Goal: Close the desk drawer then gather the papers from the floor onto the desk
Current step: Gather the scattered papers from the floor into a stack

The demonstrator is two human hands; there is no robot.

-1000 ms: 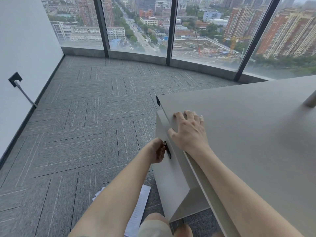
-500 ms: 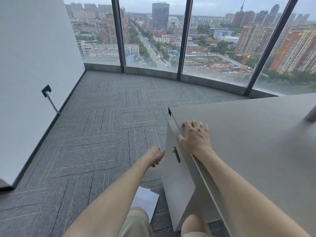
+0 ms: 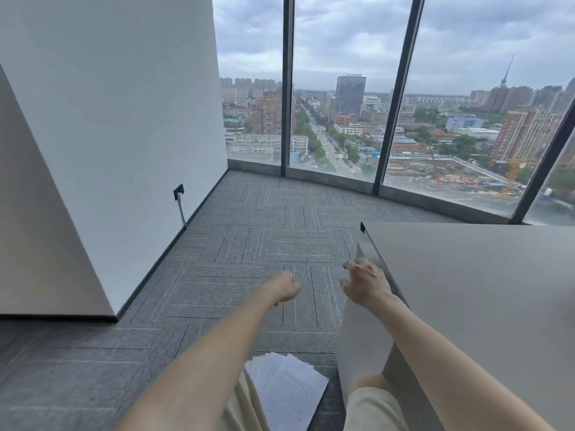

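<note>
The grey desk [image 3: 485, 290] fills the right side, and its pale drawer front [image 3: 361, 346] sits flush under the desk edge. My right hand [image 3: 365, 283] hovers with spread fingers just off the desk's left edge, holding nothing. My left hand [image 3: 281, 287] hangs in the air above the carpet, left of the drawer front, its fingers curled and empty. A fanned stack of printed white papers [image 3: 289, 390] lies on the carpet between my knees, partly hidden by my left arm and leg.
Grey carpet tiles [image 3: 249, 244] stretch to floor-to-ceiling windows [image 3: 342, 119] at the back. A white wall [image 3: 124, 119] with a black socket and cable [image 3: 179, 194] runs along the left. A grey panel [image 3: 37, 228] stands at the near left.
My left hand let go of the drawer handle and drew back to the left. My right hand lifted off the desk top. The view tilted upward, and more of the papers shows.
</note>
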